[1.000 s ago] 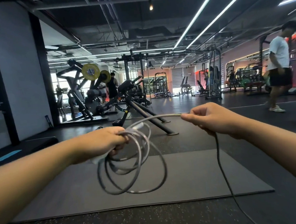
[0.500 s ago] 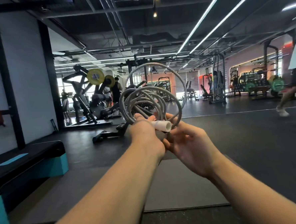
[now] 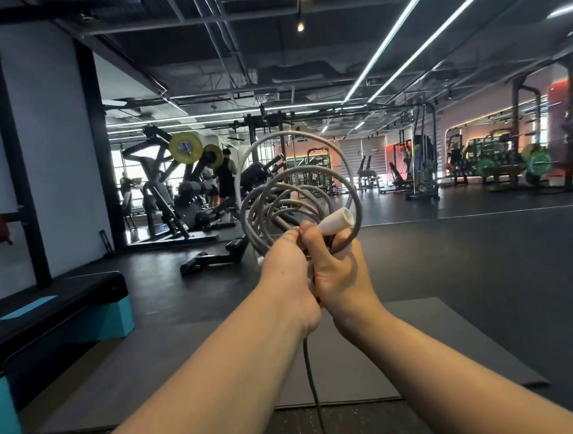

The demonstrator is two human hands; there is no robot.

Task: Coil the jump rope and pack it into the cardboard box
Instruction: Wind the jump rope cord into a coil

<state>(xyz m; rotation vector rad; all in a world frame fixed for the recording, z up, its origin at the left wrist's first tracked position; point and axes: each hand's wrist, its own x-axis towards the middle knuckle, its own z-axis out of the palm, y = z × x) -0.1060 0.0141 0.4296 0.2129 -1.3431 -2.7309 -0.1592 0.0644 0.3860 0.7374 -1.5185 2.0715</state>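
Note:
The grey jump rope (image 3: 312, 173) stands in several upright loops in front of me, gathered at the bottom in both fists. My left hand (image 3: 286, 267) grips the bundle from the left. My right hand (image 3: 340, 270) presses against it and holds the rope with the white handle (image 3: 335, 221) sticking up and right from its fingers. A loose tail of rope (image 3: 312, 383) hangs straight down between my forearms. No cardboard box is in view.
A grey exercise mat (image 3: 370, 356) lies on the dark floor under my arms. A black and teal step platform (image 3: 60, 318) stands at the left. Weight machines (image 3: 182, 186) and racks (image 3: 506, 166) fill the far room, with people among them.
My right hand has closed in against the left onto the coil and handle. The loops stand slightly higher and the handle tilts upward. A walking person at the right has left view.

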